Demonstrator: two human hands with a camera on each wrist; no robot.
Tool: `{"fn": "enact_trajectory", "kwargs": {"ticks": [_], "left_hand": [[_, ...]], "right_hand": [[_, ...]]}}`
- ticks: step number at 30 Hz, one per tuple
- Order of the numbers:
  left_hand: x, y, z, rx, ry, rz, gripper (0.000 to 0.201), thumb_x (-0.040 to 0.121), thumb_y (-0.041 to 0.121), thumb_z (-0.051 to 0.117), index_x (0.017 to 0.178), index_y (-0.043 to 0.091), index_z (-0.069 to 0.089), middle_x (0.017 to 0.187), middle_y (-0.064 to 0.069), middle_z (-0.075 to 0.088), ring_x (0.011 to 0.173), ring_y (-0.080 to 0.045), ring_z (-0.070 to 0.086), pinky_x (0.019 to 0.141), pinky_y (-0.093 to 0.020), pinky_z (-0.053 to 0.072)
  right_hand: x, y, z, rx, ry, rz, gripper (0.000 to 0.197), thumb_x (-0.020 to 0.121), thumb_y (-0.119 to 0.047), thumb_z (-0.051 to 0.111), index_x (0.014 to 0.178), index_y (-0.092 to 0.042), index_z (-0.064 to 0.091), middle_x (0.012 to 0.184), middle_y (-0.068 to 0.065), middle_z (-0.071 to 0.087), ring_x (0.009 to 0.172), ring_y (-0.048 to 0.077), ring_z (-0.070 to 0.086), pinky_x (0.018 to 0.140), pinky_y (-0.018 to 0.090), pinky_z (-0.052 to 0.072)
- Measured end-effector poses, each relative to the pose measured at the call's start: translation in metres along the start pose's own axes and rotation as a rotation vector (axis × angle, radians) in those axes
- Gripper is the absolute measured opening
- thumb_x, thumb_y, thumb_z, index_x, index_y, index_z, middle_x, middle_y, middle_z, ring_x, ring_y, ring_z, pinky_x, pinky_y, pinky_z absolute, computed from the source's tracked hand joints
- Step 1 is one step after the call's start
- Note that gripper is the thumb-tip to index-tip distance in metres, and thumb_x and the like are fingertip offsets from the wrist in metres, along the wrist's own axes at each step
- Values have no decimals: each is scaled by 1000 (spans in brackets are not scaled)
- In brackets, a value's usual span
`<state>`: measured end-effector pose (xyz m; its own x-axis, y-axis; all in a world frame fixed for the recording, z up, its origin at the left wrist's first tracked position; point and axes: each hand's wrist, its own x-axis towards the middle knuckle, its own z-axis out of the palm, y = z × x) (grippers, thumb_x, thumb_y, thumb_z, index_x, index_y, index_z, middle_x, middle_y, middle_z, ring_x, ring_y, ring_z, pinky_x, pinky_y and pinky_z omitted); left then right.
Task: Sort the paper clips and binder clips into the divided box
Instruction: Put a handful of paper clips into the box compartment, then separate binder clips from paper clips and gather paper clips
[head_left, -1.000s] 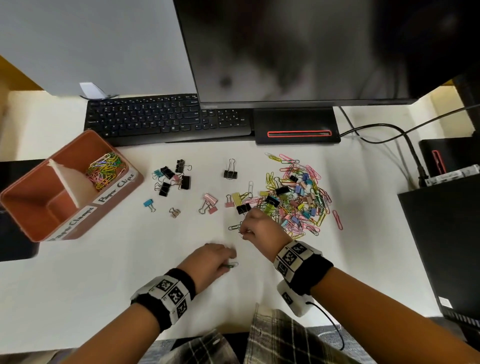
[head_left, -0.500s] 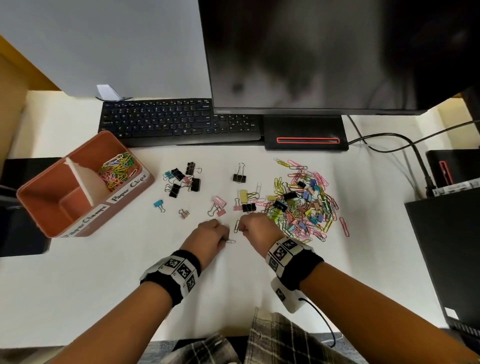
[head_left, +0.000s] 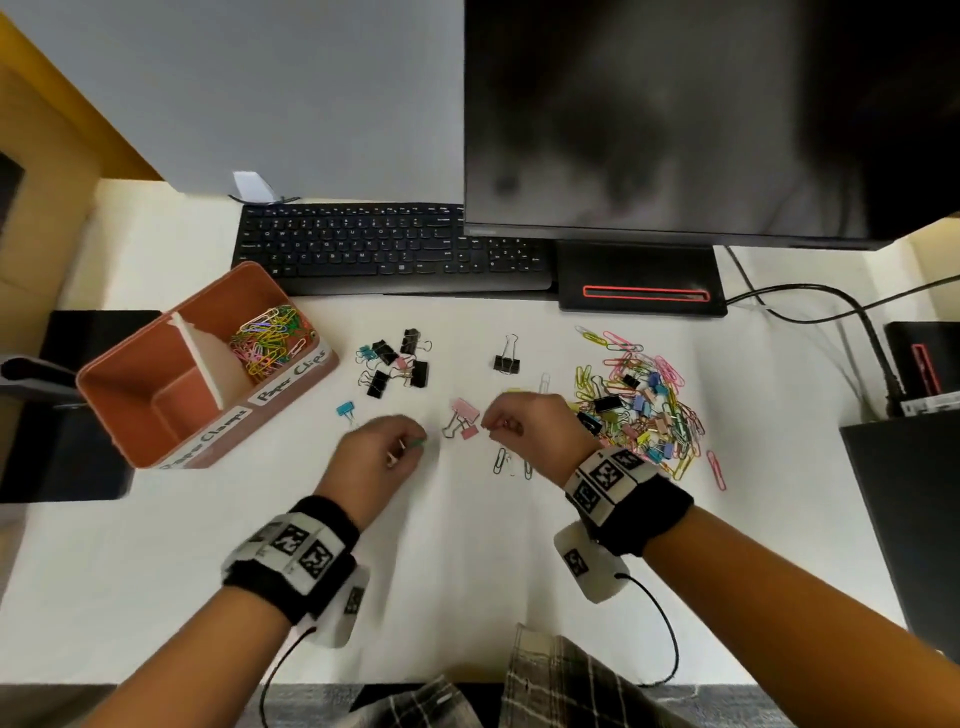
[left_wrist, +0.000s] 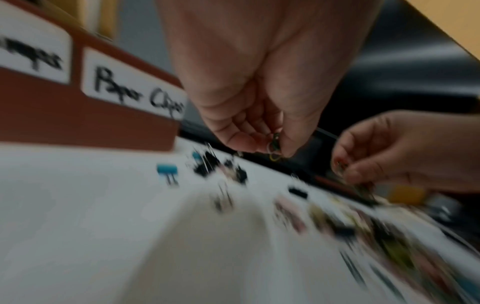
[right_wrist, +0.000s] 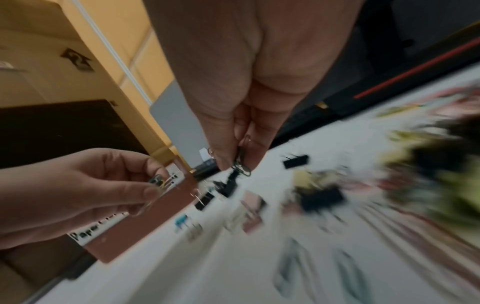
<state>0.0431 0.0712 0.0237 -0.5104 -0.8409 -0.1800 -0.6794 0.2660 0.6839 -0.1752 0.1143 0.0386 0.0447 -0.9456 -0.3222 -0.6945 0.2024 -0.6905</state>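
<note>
White desk (head_left: 467, 561); wrist-only: pinched paper clips (left_wrist: 274, 147).

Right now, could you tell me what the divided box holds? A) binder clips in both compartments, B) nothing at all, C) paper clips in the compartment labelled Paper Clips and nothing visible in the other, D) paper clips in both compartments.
C: in the head view the box shows coloured paper clips only in the compartment labelled Paper Clips; no clips show in the other.

Black keyboard (head_left: 395, 249) at desk's (head_left: 156, 597) far edge; dark monitor (head_left: 701, 119) on stand (head_left: 641, 283); black cables (head_left: 810, 306) trailing right; black box (head_left: 909, 519), right edge.
</note>
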Motion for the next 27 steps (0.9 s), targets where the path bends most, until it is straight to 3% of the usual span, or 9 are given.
{"fn": "enact_trajectory", "kwargs": {"ticks": [2, 5, 8, 11, 15, 20, 22, 25, 27], "left_hand": [[8, -2, -38, 17, 132, -43, 9, 80, 6, 65, 86, 14, 65, 76, 7, 60, 62, 3, 53, 59, -2, 36], [20, -15, -99, 76, 309, -148, 7, 83, 12, 64, 87, 17, 63, 81, 4, 62, 67, -12, 55, 65, -16, 40], [37, -31, -138, 128, 419, -246, 10, 83, 17, 63, 93, 17, 64, 86, 3, 63, 79, -13, 57, 78, -24, 42], [52, -45, -152, 25, 362, -381, 24, 83, 11, 64, 107, 11, 61, 96, -6, 67, 87, -17, 60, 82, -21, 40], [50, -57, -166, 97, 357, -350, 34, 88, 5, 52, 121, 12, 53, 114, -10, 65, 105, -23, 60, 95, -28, 41], [31, -51, -149, 32, 315, -163, 24, 87, 15, 56, 110, 21, 58, 108, -1, 65, 99, -16, 61, 92, -33, 48], [23, -38, -122, 2, 217, -68, 22, 87, 19, 58, 109, 22, 56, 100, 3, 64, 88, -12, 61, 81, -28, 50], [22, -14, -65, 29, 1, 9, 19, 86, 27, 60, 104, 21, 55, 86, 5, 59, 69, -4, 53, 63, -12, 38], [24, -4, -27, 52, -131, 13, 19, 85, 32, 61, 99, 20, 56, 84, 3, 58, 67, -7, 52, 61, -12, 36]], "right_hand": [[19, -28, -4, 23, 8, -53, 12, 85, -9, 62, 95, -11, 69, 84, -4, 63, 66, 3, 57, 65, 5, 46], [60, -84, 0, 18, 38, -166, 12, 86, -10, 61, 94, -14, 68, 85, -4, 65, 72, 7, 56, 70, 14, 46], [105, -136, 14, 34, 48, -216, 13, 86, -10, 60, 91, -19, 68, 78, -9, 61, 68, 7, 56, 67, 18, 47], [143, -169, 38, 54, 69, -212, 16, 87, -9, 60, 99, -16, 68, 96, 4, 69, 85, 17, 62, 84, 31, 52], [161, -183, 58, 41, -29, -181, 38, 89, -17, 58, 127, -13, 54, 124, 12, 60, 113, 25, 58, 101, 37, 45], [121, -142, 45, 75, 49, -303, 28, 92, -15, 52, 120, -15, 58, 117, 5, 60, 103, 17, 59, 96, 32, 48], [89, -111, 32, 35, 57, -292, 23, 93, -16, 51, 113, -15, 63, 107, 3, 63, 90, 13, 58, 84, 26, 47], [29, -51, 13, -46, 7, -166, 20, 93, -21, 53, 108, -18, 66, 102, -3, 64, 74, 0, 50, 73, 14, 38], [-7, -9, 7, -103, -35, -69, 20, 93, -21, 53, 108, -19, 65, 101, -7, 62, 71, -4, 45, 69, 6, 33]]}}
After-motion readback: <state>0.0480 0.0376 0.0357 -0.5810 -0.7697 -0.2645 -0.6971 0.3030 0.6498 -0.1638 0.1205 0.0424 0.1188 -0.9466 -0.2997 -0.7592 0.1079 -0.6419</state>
